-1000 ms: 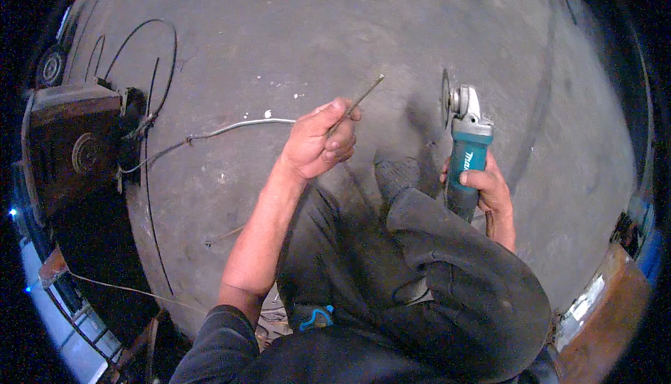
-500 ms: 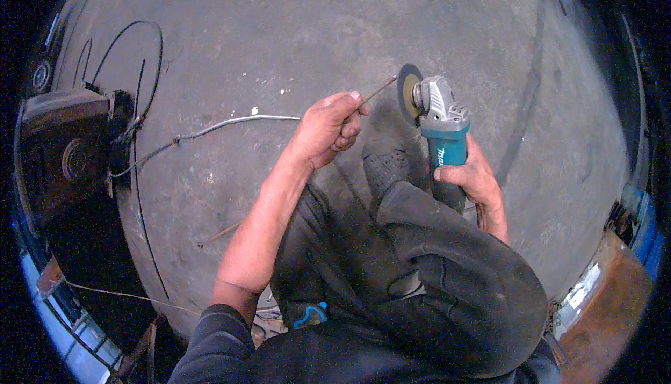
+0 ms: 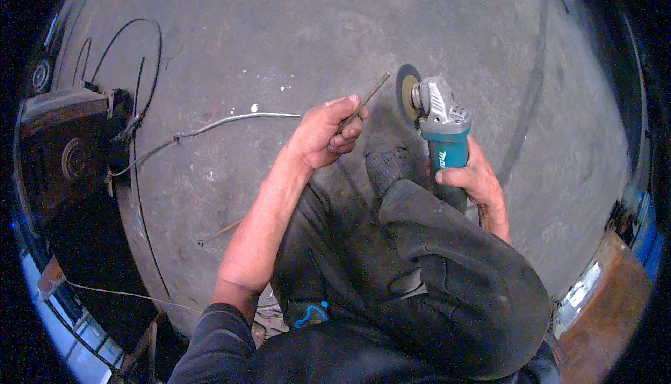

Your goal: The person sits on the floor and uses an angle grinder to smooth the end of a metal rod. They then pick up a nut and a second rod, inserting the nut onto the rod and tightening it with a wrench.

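Observation:
Pinched in my left hand (image 3: 331, 129) is a thin metal rod (image 3: 377, 88), tilted with its free end up and to the right. That end sits a short gap left of the dark disc (image 3: 405, 95) of an angle grinder (image 3: 447, 132). My right hand (image 3: 472, 177) wraps round the grinder's teal body, thumb across its front. The grinder stands roughly upright, grey metal head at the top and disc edge-on toward the rod. Whether the disc spins cannot be made out. The grinder's lower end is partly hidden behind my raised knee.
A silvery cable (image 3: 237, 118) runs over the concrete floor (image 3: 335, 20) from a dark rusty machine (image 3: 66, 129) at left, where black cables loop. My shoe (image 3: 388, 167) is just below the disc. A rusty panel (image 3: 601, 307) stands at lower right. Another thin rod (image 3: 220, 233) lies by my left forearm.
The rod's tip has come away from beside the disc and swung to a steeper tilt in my left hand. My right hand and the grinder have barely moved.

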`<action>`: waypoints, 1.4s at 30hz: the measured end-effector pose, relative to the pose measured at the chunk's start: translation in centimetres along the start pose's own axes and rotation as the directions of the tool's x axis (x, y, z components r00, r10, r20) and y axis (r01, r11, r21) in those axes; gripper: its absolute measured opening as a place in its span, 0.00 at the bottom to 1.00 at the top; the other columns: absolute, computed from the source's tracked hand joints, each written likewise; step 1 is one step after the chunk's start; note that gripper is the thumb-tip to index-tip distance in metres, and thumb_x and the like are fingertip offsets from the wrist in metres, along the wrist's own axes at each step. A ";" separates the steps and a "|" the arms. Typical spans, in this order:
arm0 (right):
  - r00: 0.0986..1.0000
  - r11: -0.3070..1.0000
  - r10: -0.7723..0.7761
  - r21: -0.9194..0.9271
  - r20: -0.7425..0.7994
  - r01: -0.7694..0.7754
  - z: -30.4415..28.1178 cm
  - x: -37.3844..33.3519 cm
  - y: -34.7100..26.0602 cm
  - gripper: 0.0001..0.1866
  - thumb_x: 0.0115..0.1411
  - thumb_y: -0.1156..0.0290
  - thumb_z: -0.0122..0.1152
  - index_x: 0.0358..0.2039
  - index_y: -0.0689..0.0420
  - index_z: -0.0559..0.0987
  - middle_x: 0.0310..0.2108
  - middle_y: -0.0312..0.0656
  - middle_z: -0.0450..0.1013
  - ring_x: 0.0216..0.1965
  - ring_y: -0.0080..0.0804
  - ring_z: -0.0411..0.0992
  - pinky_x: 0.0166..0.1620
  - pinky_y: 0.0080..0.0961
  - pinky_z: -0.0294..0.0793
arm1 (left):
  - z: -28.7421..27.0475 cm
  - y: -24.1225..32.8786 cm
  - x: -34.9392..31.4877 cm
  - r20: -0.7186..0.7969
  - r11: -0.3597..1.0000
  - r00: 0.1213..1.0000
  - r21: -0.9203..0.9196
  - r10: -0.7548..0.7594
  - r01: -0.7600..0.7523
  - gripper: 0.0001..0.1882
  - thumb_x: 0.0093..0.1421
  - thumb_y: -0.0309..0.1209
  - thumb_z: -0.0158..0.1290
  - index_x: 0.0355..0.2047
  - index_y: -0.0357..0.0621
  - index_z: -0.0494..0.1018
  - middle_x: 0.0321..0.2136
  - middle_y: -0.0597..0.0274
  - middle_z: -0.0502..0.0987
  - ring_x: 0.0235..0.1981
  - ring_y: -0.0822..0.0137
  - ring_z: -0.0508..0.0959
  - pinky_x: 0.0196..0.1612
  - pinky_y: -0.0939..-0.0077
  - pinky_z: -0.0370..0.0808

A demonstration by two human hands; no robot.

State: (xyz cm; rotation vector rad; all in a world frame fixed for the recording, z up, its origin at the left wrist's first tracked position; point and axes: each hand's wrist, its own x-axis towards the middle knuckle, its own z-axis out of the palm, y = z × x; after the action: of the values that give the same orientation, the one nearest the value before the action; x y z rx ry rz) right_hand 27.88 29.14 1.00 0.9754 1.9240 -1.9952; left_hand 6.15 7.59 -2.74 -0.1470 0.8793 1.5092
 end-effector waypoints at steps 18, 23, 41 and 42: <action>1.000 1.000 0.002 -0.003 0.028 -0.002 0.1 -0.1 -1.1 0.47 0.34 0.69 0.69 0.60 0.61 0.65 0.40 0.43 0.75 0.38 0.34 0.75 0.47 0.31 0.73 | -0.2 -0.4 -0.5 0.117 0.998 0.991 -0.021 -0.062 0.065 0.17 0.71 0.42 0.44 0.36 0.40 0.71 0.12 0.73 0.61 0.10 0.81 0.56 0.14 0.83 0.55; 0.999 0.979 0.042 0.197 0.010 -0.043 0.3 0.1 0.6 0.41 0.36 0.69 0.68 0.55 0.63 0.67 0.38 0.46 0.75 0.37 0.38 0.77 0.45 0.35 0.76 | 0.2 -0.5 0.8 -0.204 0.823 0.955 0.564 0.217 -0.067 0.17 0.68 0.42 0.46 0.35 0.39 0.75 0.16 0.66 0.70 0.16 0.71 0.70 0.22 0.73 0.67; 0.956 0.229 -0.291 0.973 0.037 0.032 -5.9 5.3 15.6 0.42 0.51 0.54 0.69 0.60 0.61 0.60 0.43 0.45 0.68 0.40 0.37 0.72 0.44 0.37 0.80 | 6.4 -11.2 7.6 -0.045 0.483 0.999 0.875 0.028 0.026 0.34 0.54 0.51 0.60 0.50 0.33 0.72 0.44 0.37 0.77 0.48 0.47 0.78 0.51 0.56 0.73; 0.952 0.181 -0.302 0.983 0.047 0.009 -5.7 5.7 15.5 0.42 0.51 0.55 0.69 0.60 0.61 0.60 0.43 0.45 0.68 0.41 0.37 0.72 0.45 0.37 0.79 | 6.6 -14.1 8.5 0.052 0.476 0.995 0.880 -0.081 -0.007 0.35 0.56 0.52 0.59 0.53 0.35 0.71 0.46 0.41 0.78 0.47 0.48 0.78 0.52 0.57 0.74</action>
State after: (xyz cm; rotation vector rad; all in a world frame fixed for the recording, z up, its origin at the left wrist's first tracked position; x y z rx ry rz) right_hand 34.10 34.15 -14.54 0.5808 0.3093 -3.3284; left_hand 19.97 16.65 -9.08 0.6742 1.4764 0.8289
